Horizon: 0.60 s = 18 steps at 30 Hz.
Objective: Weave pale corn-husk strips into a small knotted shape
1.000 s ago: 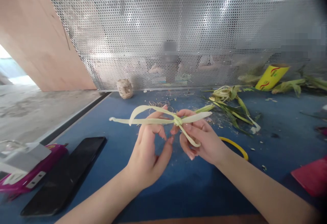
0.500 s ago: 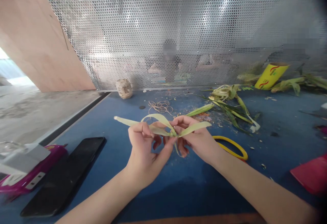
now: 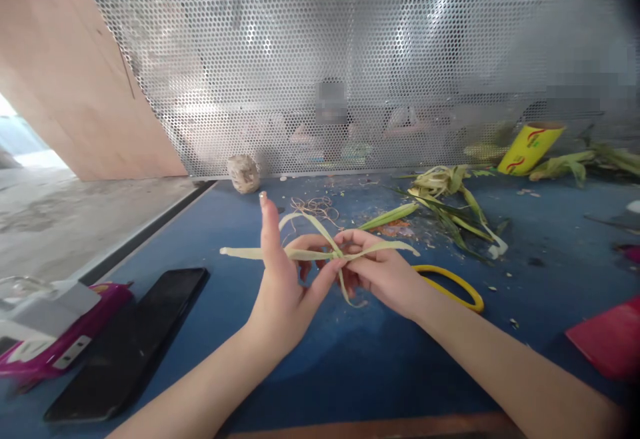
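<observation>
Pale husk strips (image 3: 306, 254) stretch left and right from a knot (image 3: 337, 252). The left hand (image 3: 283, 279), forefinger raised, pinches the knot's left side; the right hand (image 3: 384, 275), equally near, grips its right.

I had a blue table (image 3: 380, 379) before me. On my left, a black phone (image 3: 133, 342) lay beside a magenta box (image 3: 83, 345). Near the far edge stood a tan lump (image 3: 243, 174), with tangled string (image 3: 314, 209) closer to me. To my right I had husks (image 3: 440, 182), a yellow roll (image 3: 533, 149), a yellow loop (image 3: 471, 288), a red object (image 3: 607, 339) and scattered scraps (image 3: 514, 323).
</observation>
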{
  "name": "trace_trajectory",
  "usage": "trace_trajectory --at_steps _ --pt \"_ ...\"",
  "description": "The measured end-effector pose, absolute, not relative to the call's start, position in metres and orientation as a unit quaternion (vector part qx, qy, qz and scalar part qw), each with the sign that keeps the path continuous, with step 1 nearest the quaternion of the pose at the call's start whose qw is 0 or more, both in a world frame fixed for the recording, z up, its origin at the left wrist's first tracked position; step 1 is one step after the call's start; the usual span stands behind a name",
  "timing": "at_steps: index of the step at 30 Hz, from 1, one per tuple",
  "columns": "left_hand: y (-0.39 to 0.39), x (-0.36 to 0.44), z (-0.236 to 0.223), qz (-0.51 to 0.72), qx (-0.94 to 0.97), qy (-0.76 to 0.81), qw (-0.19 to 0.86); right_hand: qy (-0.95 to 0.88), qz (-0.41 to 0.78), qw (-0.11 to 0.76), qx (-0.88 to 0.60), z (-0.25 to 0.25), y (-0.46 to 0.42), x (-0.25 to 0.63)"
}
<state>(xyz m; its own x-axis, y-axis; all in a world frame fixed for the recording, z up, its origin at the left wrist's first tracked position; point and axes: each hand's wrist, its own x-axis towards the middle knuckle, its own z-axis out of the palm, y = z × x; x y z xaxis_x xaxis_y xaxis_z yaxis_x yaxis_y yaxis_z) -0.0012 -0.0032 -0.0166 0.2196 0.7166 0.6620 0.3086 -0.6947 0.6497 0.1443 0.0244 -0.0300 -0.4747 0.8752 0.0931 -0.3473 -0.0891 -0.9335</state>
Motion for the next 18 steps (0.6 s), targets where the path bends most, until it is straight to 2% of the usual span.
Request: trace_trajectory --at_steps 4,10,14,18 --pt "-0.005 -0.002 -0.019 0.546 0.736 0.357 0.184 -0.515 0.693 0.421 -0.280 -0.030 0.023 0.145" --pt "-0.006 0.000 -0.010 0.587 0.661 0.361 0.298 -0.581 0.659 0.380 -0.288 -0.029 0.024 0.147" --pt "-0.002 -0.002 -0.007 0.598 0.641 0.374 0.303 -0.566 0.699 0.366 -0.239 -0.027 0.022 0.147" --pt "0.001 -0.003 -0.005 0.596 0.630 0.382 0.319 -0.607 0.624 0.388 -0.303 -0.024 0.019 0.149"
